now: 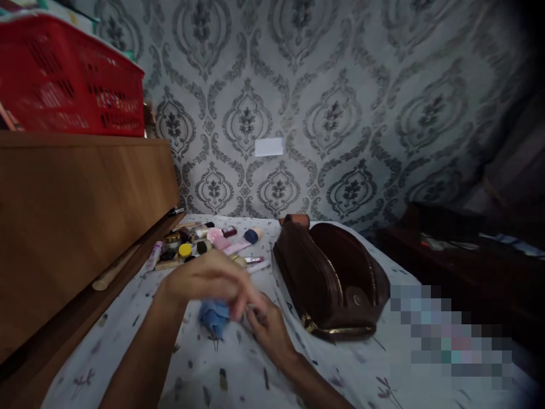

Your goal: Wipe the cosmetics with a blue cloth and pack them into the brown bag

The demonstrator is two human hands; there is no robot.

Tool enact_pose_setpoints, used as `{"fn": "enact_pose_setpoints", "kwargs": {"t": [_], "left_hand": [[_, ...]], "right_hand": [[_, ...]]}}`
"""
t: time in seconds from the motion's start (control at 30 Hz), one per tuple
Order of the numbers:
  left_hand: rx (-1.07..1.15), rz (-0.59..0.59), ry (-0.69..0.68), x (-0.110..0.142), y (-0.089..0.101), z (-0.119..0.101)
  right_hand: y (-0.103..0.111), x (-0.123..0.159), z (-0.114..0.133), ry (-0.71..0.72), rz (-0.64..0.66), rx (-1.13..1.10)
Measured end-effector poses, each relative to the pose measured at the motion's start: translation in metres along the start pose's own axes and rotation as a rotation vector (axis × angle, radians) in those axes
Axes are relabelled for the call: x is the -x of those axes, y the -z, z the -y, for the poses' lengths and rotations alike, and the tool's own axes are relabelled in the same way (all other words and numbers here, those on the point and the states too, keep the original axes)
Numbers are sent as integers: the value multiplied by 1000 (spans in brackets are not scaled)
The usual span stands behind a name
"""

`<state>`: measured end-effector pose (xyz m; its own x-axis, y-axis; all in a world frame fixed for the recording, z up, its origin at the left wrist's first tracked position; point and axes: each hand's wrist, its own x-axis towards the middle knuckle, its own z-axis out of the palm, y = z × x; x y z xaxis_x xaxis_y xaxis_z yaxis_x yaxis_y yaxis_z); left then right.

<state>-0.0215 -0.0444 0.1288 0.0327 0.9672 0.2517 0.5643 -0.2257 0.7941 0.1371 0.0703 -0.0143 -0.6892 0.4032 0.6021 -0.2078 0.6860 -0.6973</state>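
Note:
My left hand point(213, 278) arches over the sheet with its fingers bent down toward my right hand; motion blurs the fingertips. My right hand point(271, 329) is closed, thumb and fingers pinched together close to the left fingertips. What it holds, if anything, is too small and blurred to make out. A crumpled blue cloth point(214, 319) lies on the sheet beneath my left hand, partly covered by it. To the right of my hands stands a dark brown bag point(306, 272), its zipped top gaping open.
Several cosmetics, among them a yellow-capped jar point(185, 250) and a pink sponge-like item point(218, 238), lie beyond my hands on the patterned sheet point(196, 375). A wooden cabinet point(85, 199) bounds the left, with a red basket point(85, 79) on top. The patterned wall point(332, 113) rises behind.

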Motion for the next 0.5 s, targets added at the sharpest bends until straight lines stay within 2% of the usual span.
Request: {"fn": "enact_pose_setpoints", "kwargs": {"t": [0.03, 0.07, 0.1, 0.13, 0.27, 0.33, 0.4, 0.5], "left_hand": [[-47, -15, 24, -6, -1, 7], [-184, -82, 76, -14, -2, 16], [-394, -199, 141, -21, -2, 28], [-487, -281, 191, -29, -1, 41], [-722, -446, 325, -53, 15, 94], [-818, -457, 380, -62, 25, 111], [-891, -428, 429, -74, 34, 123], [-977, -346, 490, -95, 43, 138]], "right_hand": [[1, -1, 1, 6, -6, -7], [4, -1, 4, 22, -15, -17], [7, -2, 8, 46, -33, -30], [11, -3, 13, 75, -56, -40], [30, -9, 42, 202, -171, -38], [34, -13, 54, 245, -178, -44], [31, -17, 59, 229, -152, -48], [20, -20, 46, 196, -94, -11]]}}
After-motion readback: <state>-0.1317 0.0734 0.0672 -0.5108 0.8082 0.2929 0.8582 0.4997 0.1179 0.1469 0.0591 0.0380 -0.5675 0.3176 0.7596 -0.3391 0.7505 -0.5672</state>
